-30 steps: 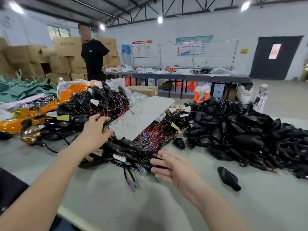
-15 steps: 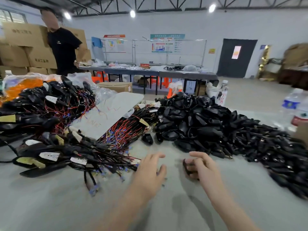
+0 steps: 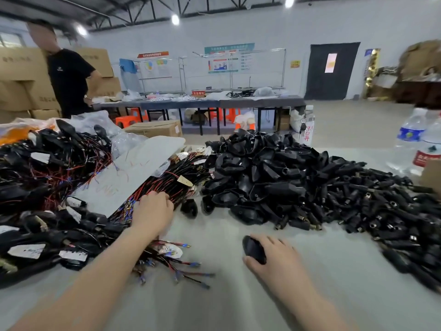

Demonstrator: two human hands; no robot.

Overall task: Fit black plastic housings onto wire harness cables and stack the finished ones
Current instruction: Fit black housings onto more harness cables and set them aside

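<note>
Gripping hand: the right hand point(image 3: 279, 261) rests on the grey table point(image 3: 226, 302), its fingers curled round one black housing point(image 3: 254, 250).
Left hand: the left hand point(image 3: 154, 211) lies on the wire harness cables point(image 3: 171, 185) with bent fingers among the red and black wires; I cannot tell whether it pinches one.
Housing supply: a heap of black housings point(image 3: 262, 173) sits just beyond the right hand, running on the right into a spread of smaller black connector parts point(image 3: 381, 206).
Finished stack: the fitted harnesses point(image 3: 47, 225) lie piled at the left, with white paper tags whose print is too blurred to read.
Cable tag: a tan tag point(image 3: 185, 181) sits on the bundle; no writing can be made out.
Board: a grey board point(image 3: 133, 173) lies across the cables with faint coloured scribbles, unreadable.
Bottle behind the heap: a white bottle point(image 3: 307, 130) bears red handwritten Chinese characters.
Water bottles: two stand at the far right, one with a blue label point(image 3: 410, 134) and one with a red label point(image 3: 427, 157); the brands are not legible.
Far table sign: a red sign point(image 3: 198, 93) appears to read 不合格区.
Background: a person in a black T-shirt point(image 3: 69, 82) stands by printed cardboard boxes point(image 3: 21, 75); the wall posters point(image 3: 229, 58) are too small to read.
</note>
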